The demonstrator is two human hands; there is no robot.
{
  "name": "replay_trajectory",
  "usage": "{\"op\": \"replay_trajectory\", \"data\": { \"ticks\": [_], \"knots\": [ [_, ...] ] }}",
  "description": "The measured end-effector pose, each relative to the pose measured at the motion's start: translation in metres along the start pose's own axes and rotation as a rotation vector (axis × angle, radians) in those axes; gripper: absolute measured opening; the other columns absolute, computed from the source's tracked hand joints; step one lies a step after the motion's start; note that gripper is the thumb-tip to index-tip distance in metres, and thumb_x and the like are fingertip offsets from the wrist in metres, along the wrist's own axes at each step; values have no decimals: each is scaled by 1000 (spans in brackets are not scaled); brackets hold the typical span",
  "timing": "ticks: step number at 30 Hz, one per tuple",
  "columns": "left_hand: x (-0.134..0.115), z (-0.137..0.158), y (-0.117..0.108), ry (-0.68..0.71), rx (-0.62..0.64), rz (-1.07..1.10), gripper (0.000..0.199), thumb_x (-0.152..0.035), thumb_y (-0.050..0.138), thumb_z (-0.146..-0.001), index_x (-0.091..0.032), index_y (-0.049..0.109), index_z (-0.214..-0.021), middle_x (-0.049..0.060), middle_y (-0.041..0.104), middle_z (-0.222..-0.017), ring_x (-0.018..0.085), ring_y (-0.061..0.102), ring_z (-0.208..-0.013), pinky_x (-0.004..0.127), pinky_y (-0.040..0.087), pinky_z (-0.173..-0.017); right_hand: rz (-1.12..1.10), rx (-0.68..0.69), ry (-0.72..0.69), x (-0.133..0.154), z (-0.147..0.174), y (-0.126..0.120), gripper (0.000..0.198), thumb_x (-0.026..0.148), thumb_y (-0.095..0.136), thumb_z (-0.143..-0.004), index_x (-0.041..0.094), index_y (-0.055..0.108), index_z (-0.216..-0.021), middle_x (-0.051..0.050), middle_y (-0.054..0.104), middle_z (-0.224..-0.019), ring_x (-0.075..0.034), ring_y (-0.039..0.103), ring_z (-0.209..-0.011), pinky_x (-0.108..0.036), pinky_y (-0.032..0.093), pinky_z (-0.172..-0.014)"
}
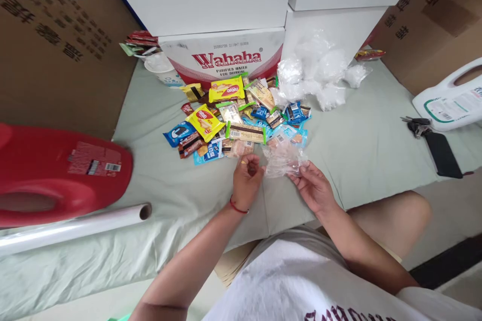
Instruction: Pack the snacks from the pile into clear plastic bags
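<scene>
A pale green cloth-covered surface (357,155) spreads under everything. On it, at the back, a white and red cardboard carton printed "Wahaha" (226,57) stands behind a loose heap of small, brightly coloured snack packets (245,133). To the right of the heap sits a cluster of rounded, white-looking clear plastic bundles (320,72).

The right hand (315,186) is at the near right edge of the heap, its thumb and fingertips pinched together on the right side of a clear, crinkled plastic bag (280,163). The left hand (245,180) has its fingers curled in towards the palm, the thumb reaching to the bag's left edge; whether they are clamped on the plastic I cannot tell. The bag lies between the two hands, right by the nearest packets. Smallest is a thin red cord bracelet (238,207) around the left wrist.
</scene>
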State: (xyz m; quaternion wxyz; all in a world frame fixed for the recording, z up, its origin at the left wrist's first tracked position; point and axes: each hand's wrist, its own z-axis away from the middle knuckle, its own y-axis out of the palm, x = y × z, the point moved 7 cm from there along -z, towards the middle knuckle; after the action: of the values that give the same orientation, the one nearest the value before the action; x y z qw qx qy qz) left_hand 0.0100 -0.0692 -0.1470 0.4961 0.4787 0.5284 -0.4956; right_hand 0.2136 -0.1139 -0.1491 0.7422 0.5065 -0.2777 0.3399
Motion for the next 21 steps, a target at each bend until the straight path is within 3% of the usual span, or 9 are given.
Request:
{"op": "replay_trajectory", "data": {
  "ticks": [3, 6, 8, 11, 14, 16, 19, 21],
  "knots": [
    [-23, 10, 7, 294, 51, -110, 41, -41, 78, -83, -23, 62, -116, 7, 56, -114, 15, 57, -86, 27, 51, -71, -93, 37, 16, 5, 3, 4, 16, 31, 85, -80, 25, 71, -87, -1, 77, -104, -19, 71, -98, -37, 59, -98],
    [-29, 18, 16, 401, 121, -110, 77, -55, 88, -71, -25, 54, -134, 12, 51, -130, 27, 57, -114, 38, 54, -89, -112, 70, 44, 3, 7, 13, 18, 31, 86, -78, 26, 73, -89, 0, 76, -101, -19, 71, -99, -39, 60, -95],
    [-21, 17, 17, 313, 118, -89, 76, -53, 87, -72, -24, 53, -134, 12, 55, -128, 28, 57, -117, 40, 53, -94, -91, 77, 75, -1, 8, 18, 23, 32, 90, -74, 26, 73, -88, 1, 74, -96, -19, 70, -94, -39, 61, -91],
    [-4, 8, 11, 104, 75, 43, 47, -40, 77, -82, -22, 56, -120, 7, 63, -109, 19, 64, -95, 32, 53, -82, 14, 11, 45, -1, 7, 17, 27, 35, 93, -70, 23, 72, -83, 2, 68, -84, -14, 64, -80, -31, 61, -79],
    [0, 0, 1, 11, -6, 124, 37, -32, 77, -79, -22, 56, -108, -1, 60, -86, 12, 58, -74, 24, 48, -68, 105, -113, -13, 10, 6, 5, 32, 36, 95, -68, 21, 69, -79, 4, 60, -73, -8, 51, -63, -18, 47, -53],
    [-1, -2, -2, -34, -18, 135, 38, -31, 78, -77, -22, 54, -105, -4, 58, -80, 11, 54, -68, 22, 45, -63, 115, -157, 1, 15, 5, -1, 35, 37, 95, -66, 21, 66, -78, 5, 57, -69, -6, 43, -57, -17, 35, -45],
    [0, 3, 13, -142, 157, 178, 45, -39, 82, -74, -23, 49, -100, -2, 61, -84, 12, 58, -68, 23, 45, -60, 99, -175, 31, 17, 5, -3, 38, 37, 95, -64, 20, 62, -77, 3, 60, -69, -7, 42, -56, -19, 33, -45],
    [0, 10, 26, -198, 286, 210, 58, -44, 88, -66, -23, 48, -103, 2, 65, -97, 14, 63, -74, 24, 46, -61, 98, -159, 44, 12, 8, 1, 39, 38, 94, -64, 20, 62, -77, 2, 62, -71, -8, 43, -56, -20, 33, -46]
  ]
}}
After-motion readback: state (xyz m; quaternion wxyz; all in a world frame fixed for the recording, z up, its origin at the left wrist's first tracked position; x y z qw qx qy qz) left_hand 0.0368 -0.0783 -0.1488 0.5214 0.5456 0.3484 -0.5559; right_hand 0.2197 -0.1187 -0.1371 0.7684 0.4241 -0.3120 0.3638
